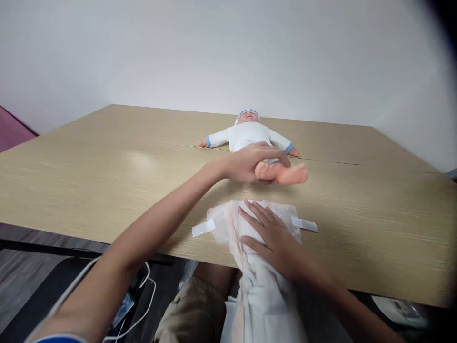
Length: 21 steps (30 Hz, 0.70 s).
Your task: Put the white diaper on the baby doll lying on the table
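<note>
A baby doll (250,133) in a white top with blue cuffs and a printed white headband lies on its back, head toward the wall and arms spread. My left hand (250,161) is wrapped around the doll's legs, whose bare feet (285,173) point toward me. An unfolded white diaper (255,267) lies nearer to me, its tape tabs (203,227) spread to both sides and its lower part hanging over the table edge. My right hand (269,233) rests flat on the diaper, fingers apart.
The wooden table (89,176) reaches back to a white wall (214,52). Below its front edge are my legs in khaki shorts (194,309), a looped white cable (152,297) and a dark chair-like surface (39,295). Something pink (14,124) stands at far left.
</note>
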Tool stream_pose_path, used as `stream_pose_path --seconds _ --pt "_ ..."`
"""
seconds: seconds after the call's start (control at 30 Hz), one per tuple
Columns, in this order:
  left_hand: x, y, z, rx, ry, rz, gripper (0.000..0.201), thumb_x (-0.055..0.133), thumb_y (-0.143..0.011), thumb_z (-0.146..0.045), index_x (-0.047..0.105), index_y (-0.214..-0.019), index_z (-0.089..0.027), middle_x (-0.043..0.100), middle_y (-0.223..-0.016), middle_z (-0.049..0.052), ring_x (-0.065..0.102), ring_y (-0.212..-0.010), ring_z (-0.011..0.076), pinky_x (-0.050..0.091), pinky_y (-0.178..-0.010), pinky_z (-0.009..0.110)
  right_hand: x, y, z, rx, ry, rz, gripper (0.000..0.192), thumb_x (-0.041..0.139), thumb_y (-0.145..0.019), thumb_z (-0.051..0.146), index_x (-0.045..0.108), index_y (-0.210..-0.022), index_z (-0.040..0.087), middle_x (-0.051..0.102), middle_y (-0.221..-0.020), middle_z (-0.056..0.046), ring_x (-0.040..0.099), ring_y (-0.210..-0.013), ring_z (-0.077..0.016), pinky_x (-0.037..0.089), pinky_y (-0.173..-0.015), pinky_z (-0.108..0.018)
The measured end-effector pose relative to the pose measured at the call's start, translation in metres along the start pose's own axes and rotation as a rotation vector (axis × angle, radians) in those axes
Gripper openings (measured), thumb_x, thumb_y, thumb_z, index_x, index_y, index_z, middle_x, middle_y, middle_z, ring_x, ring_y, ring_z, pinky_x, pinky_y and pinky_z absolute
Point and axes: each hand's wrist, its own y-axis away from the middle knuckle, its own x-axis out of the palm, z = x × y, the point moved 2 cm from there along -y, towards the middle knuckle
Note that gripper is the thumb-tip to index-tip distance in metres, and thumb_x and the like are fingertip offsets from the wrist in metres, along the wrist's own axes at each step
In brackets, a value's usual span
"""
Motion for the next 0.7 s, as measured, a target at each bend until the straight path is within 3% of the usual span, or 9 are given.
stream_pose_path --seconds 0.17,0.4,0.57,0.7 --pt "-0.032 -0.010 0.010 0.003 0.157 -0.228 0.043 0.082 -0.093 -0.040 0.071 -0.131 -0.022 0.077 -0.135 0.011 0.072 -0.125 0.0320 0.057 -0.107 0.047 -0.007 -0.048 -0.033 0.007 0.016 -0.001 0.072 0.045 -0.115 0.063 0.033 -0.179 0.032 0.021 -0.188 -0.003 0.019 -0.176 -0.0275 0.019 -0.144 -0.063" --pt "-0.053 -0.016 0.019 0.084 0.204 -0.385 0.035 0.083 -0.098 -0.041 0.071 -0.124 -0.022 0.078 -0.130 0.006 0.074 -0.120 0.0257 0.057 -0.104 0.040 -0.026 -0.137 -0.081 -0.018 -0.022 -0.010 0.074 0.048 -0.113 0.063 0.042 -0.176 0.023 0.028 -0.186 -0.009 0.021 -0.176 -0.0310 0.017 -0.145 -0.058" --pt "-0.062 -0.015 0.024 0.029 0.118 -0.415 0.034 0.078 -0.102 -0.047 0.071 -0.124 -0.023 0.076 -0.136 0.004 0.071 -0.130 0.0301 0.057 -0.112 0.046 -0.039 -0.195 -0.102 -0.029 -0.068 -0.113 0.076 0.054 -0.113 0.059 0.039 -0.177 0.021 0.026 -0.187 -0.012 0.019 -0.175 -0.0372 0.017 -0.143 -0.062" --pt "-0.068 -0.012 0.027 -0.016 0.067 -0.416 0.040 0.074 -0.104 -0.055 0.070 -0.130 -0.025 0.074 -0.142 0.001 0.067 -0.138 0.0326 0.054 -0.119 0.050 -0.047 -0.229 -0.112 -0.072 -0.088 -0.144 0.070 0.055 -0.114 0.059 0.045 -0.174 0.023 0.042 -0.180 -0.011 0.032 -0.171 -0.0373 0.028 -0.140 -0.063"
